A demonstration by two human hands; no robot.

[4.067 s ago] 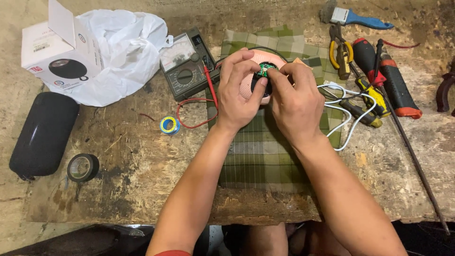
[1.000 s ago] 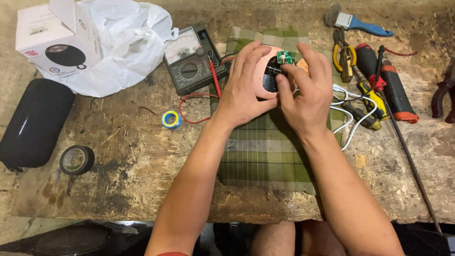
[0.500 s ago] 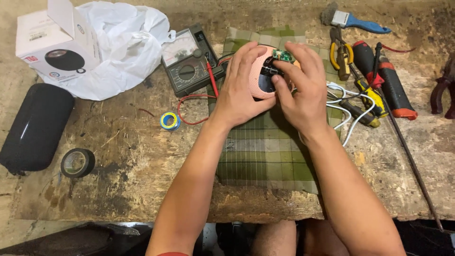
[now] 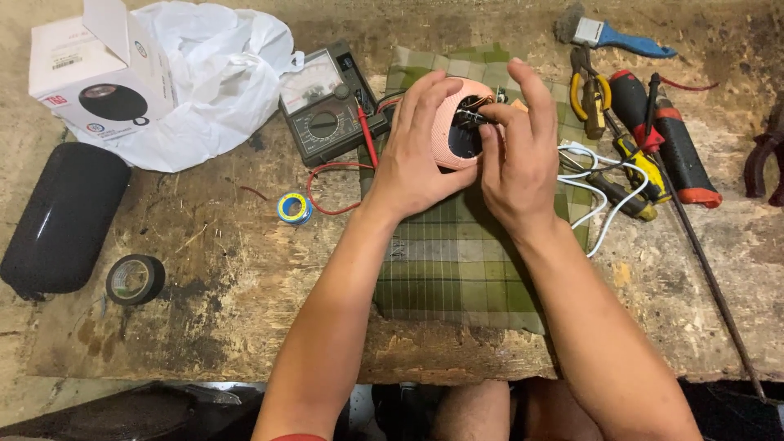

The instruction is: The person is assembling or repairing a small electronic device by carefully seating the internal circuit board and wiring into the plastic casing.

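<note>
On the green cloth (image 4: 457,261), both hands grip a pink speaker (image 4: 449,122), half hidden.

Left hand (image 4: 420,155), right hand (image 4: 516,159) curled together

Round speaker shell (image 4: 445,135): pink, with a black opening. Cloth (image 4: 457,261): green and cream plaid. Counter (image 4: 220,310): raw brown wood with dark stains. Multimeter (image 4: 327,106): dark grey body, pale dial face, red lead (image 4: 327,175). Solder spool (image 4: 294,208): blue with yellow. Tape roll (image 4: 135,279): black. Long speaker (image 4: 65,216): black. Box (image 4: 98,77): white. Bag (image 4: 216,73): white. Brush handle (image 4: 629,42): blue. Cables (image 4: 600,192): white. Screwdriver (image 4: 682,151): red and black.
</note>
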